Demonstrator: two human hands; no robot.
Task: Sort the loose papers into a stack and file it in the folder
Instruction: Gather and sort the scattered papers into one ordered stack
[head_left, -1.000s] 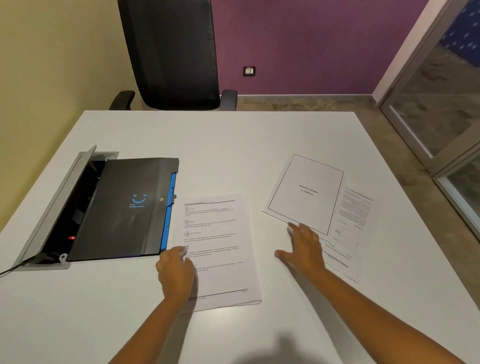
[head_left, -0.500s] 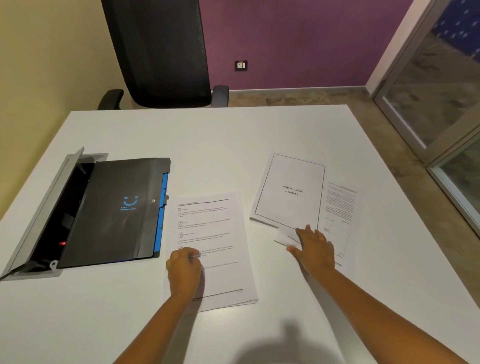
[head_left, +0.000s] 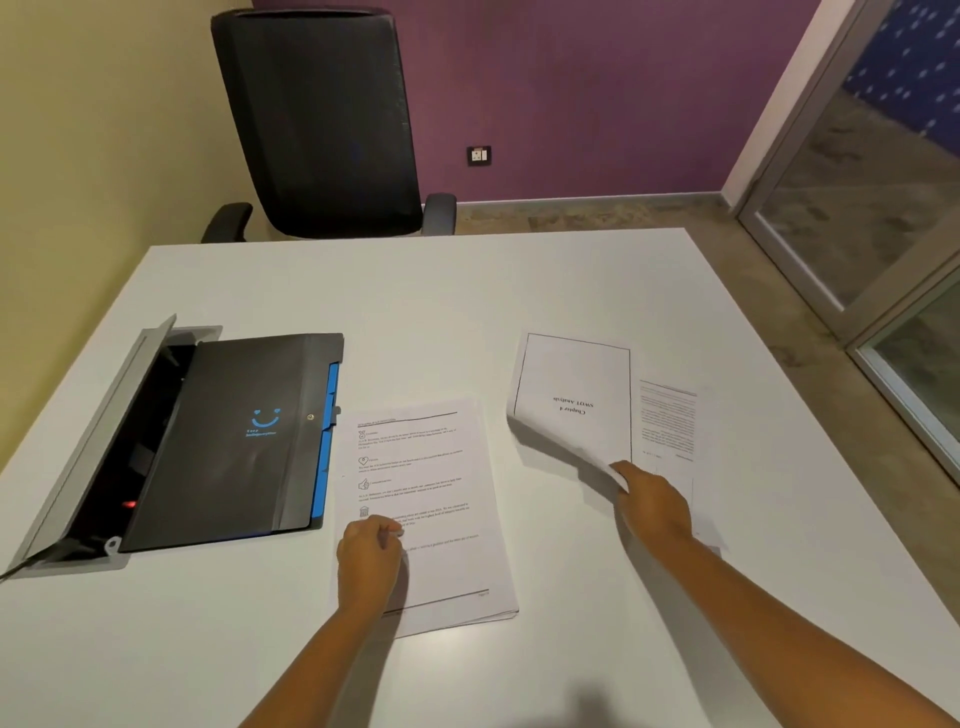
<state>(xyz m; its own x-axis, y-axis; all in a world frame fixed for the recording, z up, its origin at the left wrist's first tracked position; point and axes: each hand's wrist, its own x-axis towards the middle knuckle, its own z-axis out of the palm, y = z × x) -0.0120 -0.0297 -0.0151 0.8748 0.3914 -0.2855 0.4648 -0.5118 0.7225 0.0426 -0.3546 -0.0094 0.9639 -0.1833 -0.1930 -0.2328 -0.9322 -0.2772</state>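
A black folder with blue tabs and a smiley logo lies closed at the left of the white table. Just right of it sits a stack of printed pages; my left hand rests on its lower left with fingers curled. Further right, a bordered title sheet lies over another text page. My right hand pinches the title sheet's near corner, which is lifted and curling off the table.
An open grey cable hatch is set in the table under the folder's left side. A black office chair stands at the far edge. A glass door is at the right.
My right hand moved from lying flat on the right-hand papers to pinching the title sheet's near corner and lifting it. The left hand slid slightly onto the stack.
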